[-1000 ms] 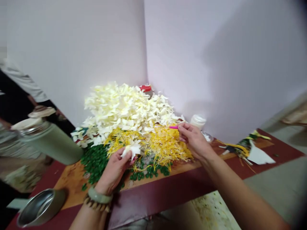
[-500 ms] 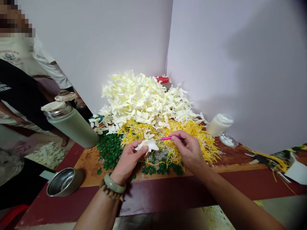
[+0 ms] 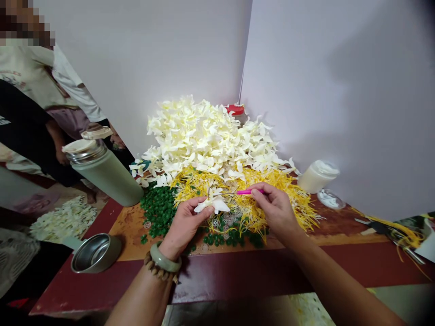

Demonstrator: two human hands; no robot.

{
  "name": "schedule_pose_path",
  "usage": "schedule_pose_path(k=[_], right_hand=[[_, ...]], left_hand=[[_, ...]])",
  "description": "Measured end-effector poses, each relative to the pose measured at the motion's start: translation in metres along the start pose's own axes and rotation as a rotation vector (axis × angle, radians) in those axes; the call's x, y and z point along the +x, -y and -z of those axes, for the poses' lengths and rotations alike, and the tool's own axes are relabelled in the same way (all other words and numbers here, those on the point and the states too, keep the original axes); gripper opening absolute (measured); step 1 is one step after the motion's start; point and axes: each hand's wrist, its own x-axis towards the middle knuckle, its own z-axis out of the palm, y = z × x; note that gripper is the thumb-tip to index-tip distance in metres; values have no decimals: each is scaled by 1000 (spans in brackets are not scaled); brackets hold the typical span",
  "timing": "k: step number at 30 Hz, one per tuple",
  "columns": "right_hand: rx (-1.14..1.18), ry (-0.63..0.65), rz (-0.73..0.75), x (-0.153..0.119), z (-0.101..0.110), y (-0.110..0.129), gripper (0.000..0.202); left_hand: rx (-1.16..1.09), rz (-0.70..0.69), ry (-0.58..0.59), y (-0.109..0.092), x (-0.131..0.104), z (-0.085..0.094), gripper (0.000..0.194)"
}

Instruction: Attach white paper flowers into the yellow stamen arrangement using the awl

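Note:
My left hand (image 3: 190,219), wearing a pale green bangle and a beaded bracelet, pinches a white artificial flower (image 3: 217,204) between thumb and fingers. A thin dark stick or wire stands up beside its fingertips; I cannot make out what it is. My right hand (image 3: 273,206) grips the pink handle of a thin metal-shafted tool (image 3: 246,192), which points left, just above the flower. The shape of its tip is too small to tell. Under both hands lie yellow and white stamen strands (image 3: 282,199) and small green plastic pieces (image 3: 158,213).
Behind rises a heap of white flowers (image 3: 204,136) against the wall. A green thermos (image 3: 108,174) and a metal cup (image 3: 96,253) stand left. Right are a white jar (image 3: 318,175), a small clear dish (image 3: 330,199) and scissors (image 3: 404,246). Another person (image 3: 30,99) stands at left.
The tool's shaft has drawn back slightly to the right from the flower, with my right hand. My left hand keeps its pinch on the flower. The whole view has shifted slightly.

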Motion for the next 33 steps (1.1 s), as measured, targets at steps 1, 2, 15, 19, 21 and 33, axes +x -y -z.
schedule_pose_path(k=[1, 2, 15, 19, 21, 33], right_hand=[[-14, 11, 9, -1, -1, 0, 19], [-27, 27, 18, -1, -2, 1, 19], [26, 63, -5, -3, -1, -3, 18], [-7, 61, 6, -3, 1, -2, 17], [10, 33, -8, -2, 2, -2, 17], [-19, 33, 4, -2, 2, -5, 18]], left_hand=[[8, 0, -9, 0, 0, 0, 25], [14, 3, -15, 0, 0, -1, 26], [143, -71, -54, 3, 4, 3, 29], [138, -60, -72, 3, 5, 3, 28], [137, -56, -64, 4, 5, 4, 29], [152, -59, -40, 4, 6, 4, 26]])
